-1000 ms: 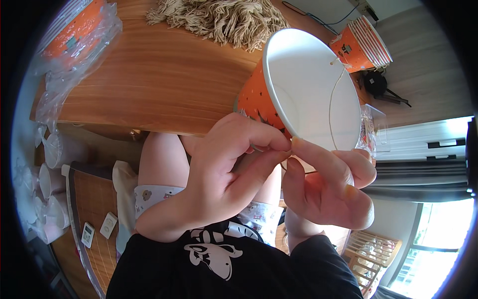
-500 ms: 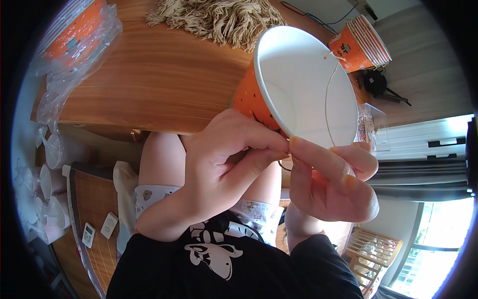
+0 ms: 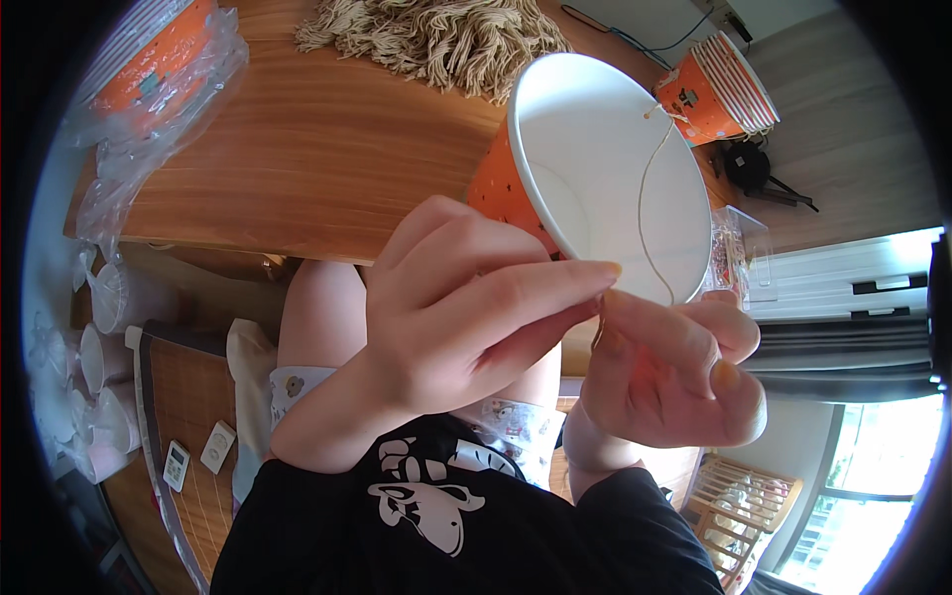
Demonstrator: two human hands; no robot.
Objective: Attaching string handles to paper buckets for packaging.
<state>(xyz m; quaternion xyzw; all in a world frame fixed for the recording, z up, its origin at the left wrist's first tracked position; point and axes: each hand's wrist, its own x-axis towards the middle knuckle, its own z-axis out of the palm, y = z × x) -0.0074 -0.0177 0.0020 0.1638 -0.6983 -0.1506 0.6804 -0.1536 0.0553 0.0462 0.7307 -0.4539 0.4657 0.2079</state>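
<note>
An orange paper cup [image 3: 595, 169] with a white inside is tilted toward me above the table edge. A thin beige string [image 3: 647, 188] runs from a hole in its far rim down across the inside to the near rim. My left hand [image 3: 466, 307] grips the cup at its near rim and side, fingers stretched to the right. My right hand [image 3: 674, 367] sits just below the rim, pinching the lower end of the string. The fingertips of both hands meet there.
A wooden table [image 3: 297, 169] lies beyond the cup. On it are a pile of beige strings [image 3: 436, 40], a stack of orange cups [image 3: 719, 94] at the right, and bagged cups [image 3: 149, 69] at the left. My knees and floor clutter lie below.
The cup has shifted slightly left and tilted more open toward me. My left fingers have stretched out to meet my right fingertips at the near rim.
</note>
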